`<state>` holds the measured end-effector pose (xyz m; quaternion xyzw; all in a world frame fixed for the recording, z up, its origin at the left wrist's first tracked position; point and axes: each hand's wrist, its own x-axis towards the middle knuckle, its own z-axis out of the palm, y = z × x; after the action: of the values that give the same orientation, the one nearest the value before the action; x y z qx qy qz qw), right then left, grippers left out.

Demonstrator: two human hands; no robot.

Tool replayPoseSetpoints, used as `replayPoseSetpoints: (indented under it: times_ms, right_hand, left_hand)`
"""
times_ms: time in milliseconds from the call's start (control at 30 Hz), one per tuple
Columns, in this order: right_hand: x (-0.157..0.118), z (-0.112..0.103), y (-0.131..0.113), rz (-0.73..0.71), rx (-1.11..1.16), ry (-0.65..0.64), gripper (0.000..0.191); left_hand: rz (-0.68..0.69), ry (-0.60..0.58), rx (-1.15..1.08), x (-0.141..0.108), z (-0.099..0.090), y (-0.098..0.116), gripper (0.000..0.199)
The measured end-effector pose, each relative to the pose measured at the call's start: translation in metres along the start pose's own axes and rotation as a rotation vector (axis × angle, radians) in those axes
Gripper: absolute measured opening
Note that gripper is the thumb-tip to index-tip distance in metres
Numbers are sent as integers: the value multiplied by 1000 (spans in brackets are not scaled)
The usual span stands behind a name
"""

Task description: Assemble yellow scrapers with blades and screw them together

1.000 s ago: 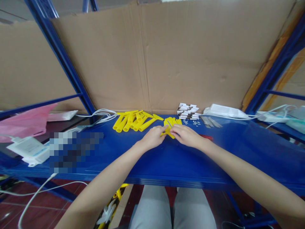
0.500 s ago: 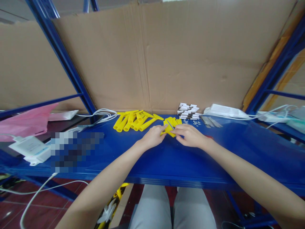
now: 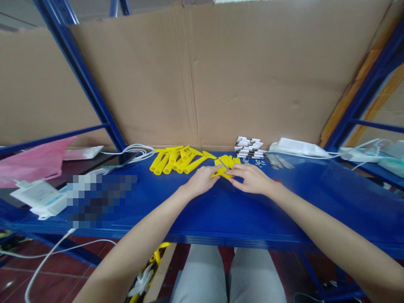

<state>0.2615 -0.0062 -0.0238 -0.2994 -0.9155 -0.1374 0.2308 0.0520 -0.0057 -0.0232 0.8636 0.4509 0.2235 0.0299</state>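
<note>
My left hand [image 3: 203, 180] is closed on a small yellow plastic piece [image 3: 224, 174] over the blue table. From the other side, my right hand [image 3: 249, 177] pinches a thin grey metal strip [image 3: 223, 164], which lies slantwise against the yellow piece. Just behind my fingers is a pile of small yellow pieces [image 3: 234, 160]. Several yellow tubular handles [image 3: 177, 160] lie to the left of it. Behind my right hand are small white bits [image 3: 259, 162] and thin grey blades [image 3: 279, 161].
Stacked white-and-black packets [image 3: 249, 148] and a white plastic-wrapped package [image 3: 298, 147] stand along the cardboard wall [image 3: 252, 75]. At left are coiled white cable [image 3: 139, 151], a white power strip [image 3: 49, 202] and a pink bag [image 3: 38, 162]. A box of yellow parts [image 3: 162, 269] is below the table [image 3: 202, 214].
Both hands stay nearly in place; the yellow piece and the metal strip between them have shifted slightly to the left.
</note>
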Motion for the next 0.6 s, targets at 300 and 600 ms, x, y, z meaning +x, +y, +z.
replayPoseSetpoints:
  times_ms: [300, 600]
  right_hand:
    - [0, 12, 6, 27, 98, 50, 32]
    - [-1, 12, 13, 22, 177, 122, 28]
  left_hand:
    - [66, 18, 24, -2, 2, -9, 53]
    - [186, 28, -10, -2, 4, -16, 48]
